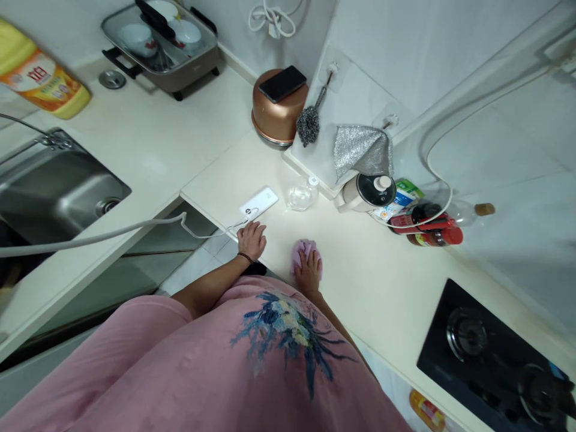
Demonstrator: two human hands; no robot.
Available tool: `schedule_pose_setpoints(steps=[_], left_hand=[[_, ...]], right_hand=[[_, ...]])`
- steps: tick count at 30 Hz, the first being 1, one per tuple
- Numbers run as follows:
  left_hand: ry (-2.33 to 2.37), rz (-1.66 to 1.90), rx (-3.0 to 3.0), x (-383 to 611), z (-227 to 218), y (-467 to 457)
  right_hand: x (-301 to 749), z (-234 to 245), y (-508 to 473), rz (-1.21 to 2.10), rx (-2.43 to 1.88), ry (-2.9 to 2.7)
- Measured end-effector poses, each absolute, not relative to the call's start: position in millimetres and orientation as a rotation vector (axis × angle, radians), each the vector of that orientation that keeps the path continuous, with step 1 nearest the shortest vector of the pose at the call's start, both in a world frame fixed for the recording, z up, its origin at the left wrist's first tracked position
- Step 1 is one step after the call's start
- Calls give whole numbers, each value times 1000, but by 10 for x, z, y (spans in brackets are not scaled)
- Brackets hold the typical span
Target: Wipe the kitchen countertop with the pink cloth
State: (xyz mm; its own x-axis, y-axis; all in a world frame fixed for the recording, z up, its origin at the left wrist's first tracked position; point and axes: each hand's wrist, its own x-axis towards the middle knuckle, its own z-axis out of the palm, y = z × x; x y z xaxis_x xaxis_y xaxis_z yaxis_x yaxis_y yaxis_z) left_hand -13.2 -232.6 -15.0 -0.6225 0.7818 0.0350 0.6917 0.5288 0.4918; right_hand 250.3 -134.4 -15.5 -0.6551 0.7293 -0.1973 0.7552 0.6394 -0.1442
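My right hand (308, 271) presses down on a crumpled pink cloth (297, 251), which lies on the cream countertop (366, 264). The fingers rest over the cloth's middle. My left hand (252, 241) lies on the counter's front edge, its fingers apart and holding nothing. Just beyond the left fingertips is a white power bank (264, 201) with a white cable plugged in, the cable running left over the edge. A clear glass jar (300, 197) stands past the cloth, toward the wall corner.
A black gas stove (477, 354) is on the right, a steel sink (58, 186) on the left. Along the wall stand a copper-coloured pot (274, 114) bearing a phone (283, 84), a kettle (360, 193), sauce bottles (434, 237), an electric pan (193, 69) with bowls and a yellow detergent bottle (45, 75).
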Motion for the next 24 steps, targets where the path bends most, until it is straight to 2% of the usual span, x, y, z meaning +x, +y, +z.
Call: schedule_pose_setpoints(steps=[7,12,16,20,24], left_hand=[[2559,630,1351,-138,-141,-2331],[2385,592,1618,-175,-161,-2304],[2312,566,1743,-197,-176,-2282],[2295,583,1760,-204,-199,-2284],[2252,577,1791,-207,-246,-2268]], right_hand=[[1768,-68,-838,-367,1280,2725],[1458,-5,-957,-372,883,2846],[1670,-4,-1299,-417,622,2898],[2294,-63,-1454,-408,731,2868],[3036,-141,-1364,-346,1137,2730]])
